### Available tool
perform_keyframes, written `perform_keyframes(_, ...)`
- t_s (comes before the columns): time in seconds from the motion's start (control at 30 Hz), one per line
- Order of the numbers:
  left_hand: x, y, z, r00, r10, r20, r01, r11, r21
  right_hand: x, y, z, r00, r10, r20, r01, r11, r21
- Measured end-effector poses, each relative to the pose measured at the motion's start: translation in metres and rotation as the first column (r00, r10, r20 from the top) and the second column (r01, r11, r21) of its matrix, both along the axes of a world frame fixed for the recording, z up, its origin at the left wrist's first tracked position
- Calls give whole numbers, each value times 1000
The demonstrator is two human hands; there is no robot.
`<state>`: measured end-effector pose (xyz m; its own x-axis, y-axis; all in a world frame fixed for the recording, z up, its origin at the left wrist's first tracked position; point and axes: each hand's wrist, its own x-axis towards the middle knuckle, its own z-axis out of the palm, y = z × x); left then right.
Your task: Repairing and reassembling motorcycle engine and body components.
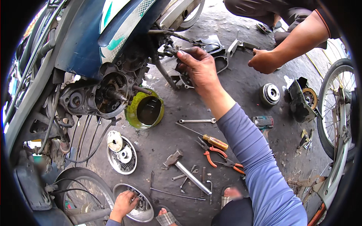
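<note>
My left hand (pixel 125 204) reaches into a metal bowl (pixel 149 214) of small dark metal parts, fingers curled down among them; what they grip, if anything, is hidden. My right arm stretches far forward. Its hand (pixel 201 68) is closed, thumb and fingers pinched by a dark, greasy metal part (pixel 171 51) beside the motorbike's underside; I cannot make out what it holds. To the left is the opened engine (pixel 109 94), its shaft exposed. Below the engine stands a yellow-green tub (pixel 159 122) with dark liquid. A second bowl (pixel 132 170) holds round metal parts.
A hammer (pixel 186 173), a screwdriver (pixel 215 142), pliers (pixel 211 152) and a wrench (pixel 197 121) lie on the dark floor. Another person's hand (pixel 264 61) is at the upper right, near an engine cover (pixel 222 64). A round rotor-like part (pixel 270 94) and a wheel (pixel 335 109) stand right.
</note>
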<state>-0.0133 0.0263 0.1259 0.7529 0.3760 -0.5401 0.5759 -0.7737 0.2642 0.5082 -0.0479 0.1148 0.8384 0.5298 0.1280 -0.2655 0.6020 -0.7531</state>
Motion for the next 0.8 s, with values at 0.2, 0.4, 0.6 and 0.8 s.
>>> perform_keyframes(0.2,22,-1,-4,995,-82,58,82,997,-1,2,-20,22,994,-107,36,108,994,-35)
perform_keyframes(0.4,96,-17,28,959,-86,269,101,994,-42,8,-16,28,883,-283,375,366,915,-172)
perform_keyframes(0.6,286,-28,62,478,396,784,51,879,-474,15,-16,8,887,-344,307,401,904,-146)
perform_keyframes(0.8,409,3,85,119,688,716,-31,723,-690,15,-23,5,921,-266,284,314,940,-136)
